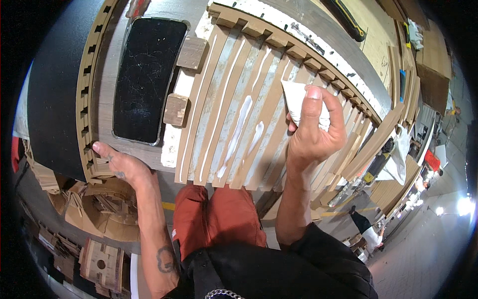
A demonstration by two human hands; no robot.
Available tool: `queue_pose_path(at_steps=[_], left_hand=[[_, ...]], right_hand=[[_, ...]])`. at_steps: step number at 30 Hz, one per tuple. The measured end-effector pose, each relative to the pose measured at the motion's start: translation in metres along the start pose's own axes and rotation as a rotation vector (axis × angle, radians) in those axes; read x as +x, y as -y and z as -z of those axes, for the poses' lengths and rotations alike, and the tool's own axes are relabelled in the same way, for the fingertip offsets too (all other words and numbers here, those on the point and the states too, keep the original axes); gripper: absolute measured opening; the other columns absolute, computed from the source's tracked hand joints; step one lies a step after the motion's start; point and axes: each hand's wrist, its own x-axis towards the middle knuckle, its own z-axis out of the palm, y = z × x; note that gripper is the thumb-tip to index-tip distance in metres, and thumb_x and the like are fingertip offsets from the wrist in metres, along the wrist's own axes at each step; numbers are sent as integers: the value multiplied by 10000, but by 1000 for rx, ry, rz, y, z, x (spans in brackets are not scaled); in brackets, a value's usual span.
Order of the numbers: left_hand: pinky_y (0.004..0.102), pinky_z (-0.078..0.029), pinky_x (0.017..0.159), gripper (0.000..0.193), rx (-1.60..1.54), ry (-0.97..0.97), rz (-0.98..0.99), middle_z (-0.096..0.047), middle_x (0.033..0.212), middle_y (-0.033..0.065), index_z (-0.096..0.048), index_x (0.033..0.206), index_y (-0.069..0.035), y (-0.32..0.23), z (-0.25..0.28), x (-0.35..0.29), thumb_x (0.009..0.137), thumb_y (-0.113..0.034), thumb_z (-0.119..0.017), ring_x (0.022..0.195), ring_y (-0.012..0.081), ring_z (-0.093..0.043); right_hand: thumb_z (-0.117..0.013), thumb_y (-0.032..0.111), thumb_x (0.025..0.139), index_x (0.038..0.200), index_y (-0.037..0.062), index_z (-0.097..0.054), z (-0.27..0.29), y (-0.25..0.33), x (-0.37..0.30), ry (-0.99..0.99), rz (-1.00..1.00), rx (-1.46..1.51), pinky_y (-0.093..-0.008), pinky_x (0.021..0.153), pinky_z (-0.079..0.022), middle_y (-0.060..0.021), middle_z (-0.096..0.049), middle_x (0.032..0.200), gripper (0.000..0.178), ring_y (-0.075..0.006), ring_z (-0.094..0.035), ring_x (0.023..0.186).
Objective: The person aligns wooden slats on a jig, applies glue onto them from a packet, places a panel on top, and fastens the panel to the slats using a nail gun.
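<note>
My right hand (318, 122) is closed around a white cone-shaped glue bag (297, 97), held above a row of parallel wooden slats (269, 104). Thin white glue lines run along several slats at the left of the row, with wider white smears near the middle. The slats' far ends meet a notched wooden strip (294, 50). My left hand (122, 164) is at the near end of another notched strip (84, 99), its thumb against the strip's edge. The fingers of that hand are hidden, so its grip cannot be made out.
A dark phone with a cracked screen (149, 79) lies left of the slats, beside two small wooden blocks (191, 53). A black panel (55, 109) is at far left. Cardboard boxes (107, 199) stand below it. A yellow-black tool (346, 20) and stacked boards (398, 187) are on the right.
</note>
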Motion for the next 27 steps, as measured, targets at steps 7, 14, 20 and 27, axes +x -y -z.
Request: queue_pose_path(at_steps=[7,14,20,27], left_hand=[[413,-421,1049,1043,-37,49,31,-438,1402,300,-316,1399,219,4,2,3,965,-730,-315,1197,339,-506],[396,-376,1060,1049,22,36,-7,-469,1324,304,-344,1367,230,3,4,1,968,-738,-286,1139,319,-490],[372,-375,1040,1072,103,-9,-60,-510,1230,298,-369,1306,270,6,5,5,969,-742,-263,1072,323,-487],[392,-370,1027,1116,262,-86,-15,-542,1111,340,-461,1124,317,3,4,5,957,-763,-235,994,354,-486]], right_hand=[[-641,118,962,971,-32,-668,10,7,-17,42,10,-79,-208,408,-392,-77,-641,727,153,-101,-567,521],[-691,45,876,922,-23,-695,17,19,-35,41,-133,-49,-274,710,-492,-94,-670,865,82,-151,-623,780],[-699,39,850,916,-15,-692,27,26,-49,98,-80,-163,-288,710,-499,-108,-672,860,86,-187,-637,772],[-703,23,826,899,-10,-686,35,28,-65,165,113,-216,-300,673,-500,-119,-665,827,82,-210,-641,738]])
